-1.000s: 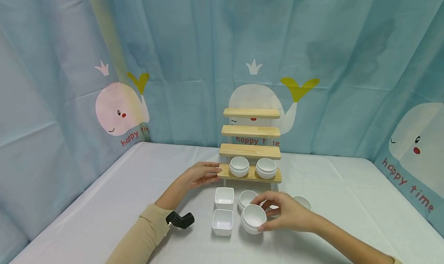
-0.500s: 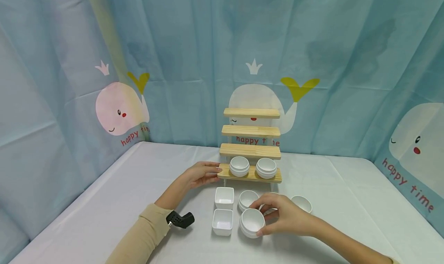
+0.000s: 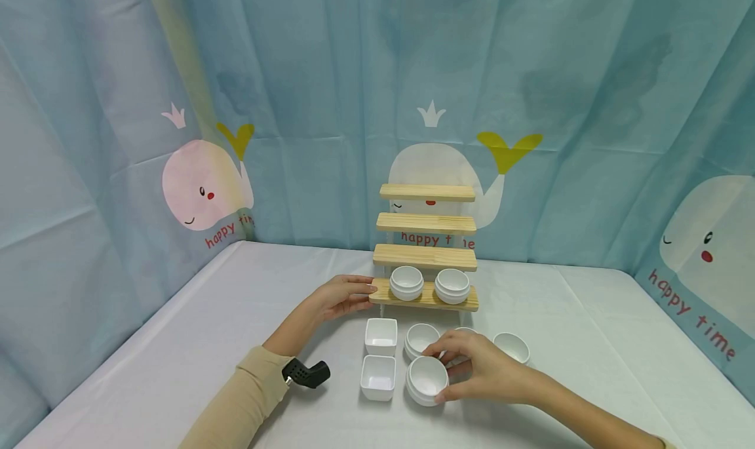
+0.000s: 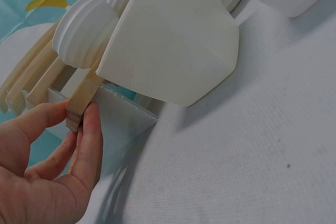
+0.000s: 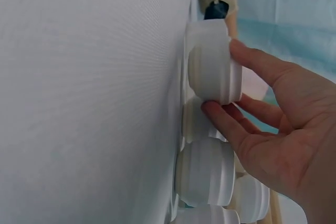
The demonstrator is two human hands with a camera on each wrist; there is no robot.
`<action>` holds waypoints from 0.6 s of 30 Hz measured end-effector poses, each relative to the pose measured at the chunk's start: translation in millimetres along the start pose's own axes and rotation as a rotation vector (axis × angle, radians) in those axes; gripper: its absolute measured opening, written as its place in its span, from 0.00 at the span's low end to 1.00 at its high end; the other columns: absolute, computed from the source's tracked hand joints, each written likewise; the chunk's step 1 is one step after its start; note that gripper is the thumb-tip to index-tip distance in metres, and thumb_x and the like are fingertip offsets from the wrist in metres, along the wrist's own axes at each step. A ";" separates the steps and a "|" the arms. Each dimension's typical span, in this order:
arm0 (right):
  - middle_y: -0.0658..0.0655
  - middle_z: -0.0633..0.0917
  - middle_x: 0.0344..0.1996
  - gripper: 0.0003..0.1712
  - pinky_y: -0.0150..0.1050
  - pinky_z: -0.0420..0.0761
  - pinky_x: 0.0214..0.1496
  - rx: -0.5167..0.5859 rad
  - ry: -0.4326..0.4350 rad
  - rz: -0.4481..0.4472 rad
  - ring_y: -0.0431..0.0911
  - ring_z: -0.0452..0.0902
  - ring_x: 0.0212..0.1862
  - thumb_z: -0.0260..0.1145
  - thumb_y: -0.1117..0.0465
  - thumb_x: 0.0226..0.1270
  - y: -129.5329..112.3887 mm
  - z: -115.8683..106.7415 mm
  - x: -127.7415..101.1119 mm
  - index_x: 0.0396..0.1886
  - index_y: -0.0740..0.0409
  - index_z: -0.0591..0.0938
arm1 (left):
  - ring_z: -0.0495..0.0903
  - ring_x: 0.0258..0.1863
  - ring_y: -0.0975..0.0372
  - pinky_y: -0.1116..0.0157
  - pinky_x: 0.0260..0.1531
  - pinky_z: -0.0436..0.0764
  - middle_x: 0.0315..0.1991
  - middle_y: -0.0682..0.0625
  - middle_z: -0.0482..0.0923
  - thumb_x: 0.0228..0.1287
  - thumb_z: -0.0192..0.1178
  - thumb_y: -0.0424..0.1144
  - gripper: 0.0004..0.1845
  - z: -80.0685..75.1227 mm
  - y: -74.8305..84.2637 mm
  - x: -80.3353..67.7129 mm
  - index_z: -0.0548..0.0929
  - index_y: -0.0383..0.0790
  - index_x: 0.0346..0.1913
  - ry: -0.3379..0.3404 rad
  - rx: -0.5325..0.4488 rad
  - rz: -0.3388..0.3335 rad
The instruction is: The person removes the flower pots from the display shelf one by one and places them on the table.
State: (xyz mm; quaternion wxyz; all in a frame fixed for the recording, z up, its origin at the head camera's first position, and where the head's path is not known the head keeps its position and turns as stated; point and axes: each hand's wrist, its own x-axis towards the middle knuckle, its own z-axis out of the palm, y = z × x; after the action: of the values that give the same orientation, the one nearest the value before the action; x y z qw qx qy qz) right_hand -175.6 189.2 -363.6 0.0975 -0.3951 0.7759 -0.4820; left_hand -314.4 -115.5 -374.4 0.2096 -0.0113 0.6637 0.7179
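My right hand [image 3: 480, 370] holds a white round ribbed bowl [image 3: 426, 382] between thumb and fingertips, its opening facing up. In the right wrist view this bowl [image 5: 215, 64] is low over the white cloth, the thumb on one side and fingers on the other. At the left end of the lowest wooden board [image 3: 382, 294], my left hand [image 3: 342, 297] pinches the edge; the left wrist view shows thumb and fingers on the board's end [image 4: 80, 103]. That board belongs to a stepped stand with clear side panels. Two round bowls [image 3: 407, 283] sit on it.
Two white square bowls [image 3: 378, 378] stand one behind the other, left of the held bowl. Just behind it is another round bowl [image 3: 421, 337]. More bowls [image 3: 512, 348] stand to the right, one partly hidden by my right hand. A blue printed curtain [image 3: 318, 193] hangs behind.
My right hand has brought the round bowl slightly down and to the left, nearer to me beside the front square bowl. The left hand stays on the board.
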 end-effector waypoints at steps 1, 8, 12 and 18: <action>0.61 0.81 0.51 0.29 0.35 0.91 0.51 -0.004 -0.002 -0.004 0.37 0.81 0.50 0.83 0.64 0.58 0.4 0.3 0.0 0.57 0.68 0.84 | 0.88 0.38 0.62 0.68 0.46 0.91 0.49 0.42 0.83 0.76 0.61 0.27 0.26 -0.1 -0.2 0.1 0.71 0.23 0.72 -0.003 -0.001 0.002; 0.60 0.82 0.50 0.29 0.33 0.90 0.51 -0.039 -0.006 -0.021 0.37 0.82 0.50 0.84 0.64 0.58 0.6 2.1 0.6 0.56 0.70 0.84 | 0.87 0.38 0.62 0.69 0.44 0.91 0.49 0.42 0.83 0.76 0.61 0.27 0.27 -0.8 -0.8 0.8 0.70 0.23 0.73 -0.006 -0.005 0.008; 0.58 0.82 0.51 0.29 0.32 0.90 0.52 -0.056 -0.009 0.006 0.37 0.82 0.50 0.84 0.62 0.58 0.5 2.3 0.7 0.56 0.68 0.84 | 0.87 0.39 0.62 0.68 0.46 0.91 0.50 0.41 0.82 0.76 0.61 0.27 0.27 -0.6 -0.9 1.9 0.70 0.24 0.73 0.005 -0.002 -0.001; 0.57 0.82 0.51 0.28 0.31 0.90 0.52 -0.079 -0.009 0.019 0.36 0.82 0.51 0.84 0.59 0.59 -0.5 2.2 0.3 0.56 0.65 0.84 | 0.87 0.39 0.62 0.67 0.47 0.91 0.51 0.41 0.82 0.76 0.61 0.27 0.28 -0.7 -1.5 2.6 0.69 0.24 0.74 0.004 -0.005 -0.002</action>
State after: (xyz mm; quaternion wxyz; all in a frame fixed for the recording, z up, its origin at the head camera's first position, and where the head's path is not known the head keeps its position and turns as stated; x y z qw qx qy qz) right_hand -174.4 187.5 -364.3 0.0899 -0.3935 0.7975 -0.4484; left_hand -316.5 -115.4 -376.6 0.2089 -0.0138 0.6623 0.7194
